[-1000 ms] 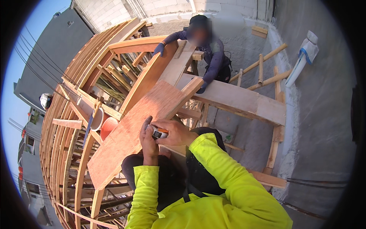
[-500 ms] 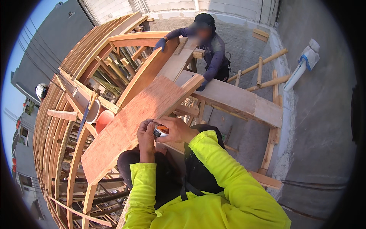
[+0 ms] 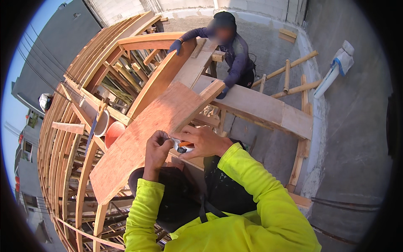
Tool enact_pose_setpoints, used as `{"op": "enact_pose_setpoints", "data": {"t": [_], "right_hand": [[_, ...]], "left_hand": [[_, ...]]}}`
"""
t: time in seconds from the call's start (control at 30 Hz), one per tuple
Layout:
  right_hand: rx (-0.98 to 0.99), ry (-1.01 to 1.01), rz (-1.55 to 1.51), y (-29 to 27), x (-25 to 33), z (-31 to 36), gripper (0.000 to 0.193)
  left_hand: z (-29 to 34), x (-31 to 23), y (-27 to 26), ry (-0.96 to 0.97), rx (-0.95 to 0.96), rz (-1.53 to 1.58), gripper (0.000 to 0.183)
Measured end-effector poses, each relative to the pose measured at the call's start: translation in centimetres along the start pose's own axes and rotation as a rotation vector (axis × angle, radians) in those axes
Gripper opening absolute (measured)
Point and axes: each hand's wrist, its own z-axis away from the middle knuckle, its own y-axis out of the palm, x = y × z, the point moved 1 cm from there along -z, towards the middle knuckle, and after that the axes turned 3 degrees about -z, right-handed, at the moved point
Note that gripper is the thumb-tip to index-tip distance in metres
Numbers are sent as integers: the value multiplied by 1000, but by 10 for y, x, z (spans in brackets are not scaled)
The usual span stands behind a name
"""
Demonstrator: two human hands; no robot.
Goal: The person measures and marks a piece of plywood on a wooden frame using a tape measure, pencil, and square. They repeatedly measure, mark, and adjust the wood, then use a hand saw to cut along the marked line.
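R hand [image 3: 203, 142]: clamped round a small compact thing, prob. a tape measure [image 3: 184, 147], white/dark w/ orange on it. Thumb on near side, fingers over the far side & top. L hand [image 3: 156, 150]: thumb & fingertips drawn together, just L of the tape measure; can't tell if they pinch its end or nothing, too small & partly hidden.

Loc.: tape measure betw. the two hands, above the knees, just off the R edge of the sloping plywood panel [image 3: 138, 138].

Handling (my est.): light, palm-size, case stiff; hard plastic likely, so a bit slick w/ dusty fingers. Should stand knocks OK, but a drop thru the open framing [image 3: 79, 168] on the L could lose it. Blade, if it is a tape, thin & springy, edges poss. sharp. Best hold: case by its broad sides in R palm, thumb free on near face; L fingertips only at the end, flat, not on edges.

Far side: co-worker [image 3: 240, 63], gloved, one hand on curved timber [image 3: 161, 80], other by the panel's far end.
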Motion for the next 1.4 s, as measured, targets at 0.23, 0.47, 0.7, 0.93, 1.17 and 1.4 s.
{"op": "enact_pose_setpoints", "data": {"t": [0.23, 0.47, 0.7, 0.93, 1.17, 1.4], "right_hand": [[138, 87, 195, -31, 3, 21, 64], [190, 134, 349, -43, -7, 35, 64], [257, 261, 601, -103, -66, 48, 62], [400, 419, 791, -166, -143, 6, 55], [395, 385, 903, -185, -236, -21, 44], [458, 372, 879, -169, -295, -36, 45]], "left_hand": [[-8, -15, 20, 331, 117, -607, 16], [-16, -36, 27, 587, 199, -1056, 15], [-66, -28, 23, 615, 212, -1150, 13], [-175, 29, 76, 454, 230, -957, 19], [-268, 98, 117, 446, 203, -706, 19], [-296, 135, 124, 488, 267, -761, 19]]}}
